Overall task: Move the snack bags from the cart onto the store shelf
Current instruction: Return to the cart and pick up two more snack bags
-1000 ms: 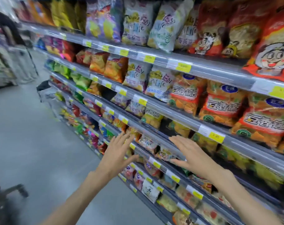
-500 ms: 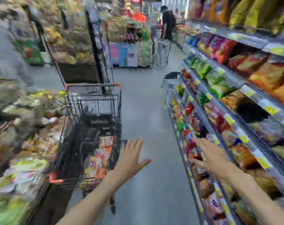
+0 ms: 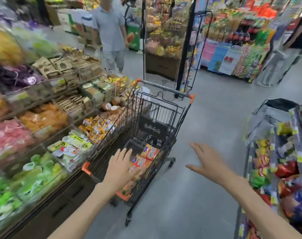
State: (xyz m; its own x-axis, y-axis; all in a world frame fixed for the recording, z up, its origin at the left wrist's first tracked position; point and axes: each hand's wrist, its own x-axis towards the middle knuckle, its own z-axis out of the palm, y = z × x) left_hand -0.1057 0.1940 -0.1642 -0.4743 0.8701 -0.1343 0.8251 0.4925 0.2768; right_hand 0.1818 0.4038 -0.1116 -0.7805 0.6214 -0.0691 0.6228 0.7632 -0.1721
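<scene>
A black wire shopping cart (image 3: 165,107) with orange corners stands in the aisle in front of me. Orange snack bags (image 3: 147,156) lie in its basket. My left hand (image 3: 120,168) hovers over the cart's near end, fingers spread, holding nothing, just above the bags. My right hand (image 3: 207,163) is open over the grey floor, to the right of the cart, also holding nothing. The store shelf (image 3: 281,166) full of snack bags is at the right edge, its end facing me.
Low display bins (image 3: 64,135) of packaged food run along the left, touching the cart's side. A person in a grey shirt (image 3: 110,31) stands beyond them. Another person (image 3: 288,47) stands far right. A black rack post (image 3: 184,54) rises behind the cart.
My view has swung left from the shelf to the cart. Both open hands came away from the shelf; the left now reaches over the cart's basket.
</scene>
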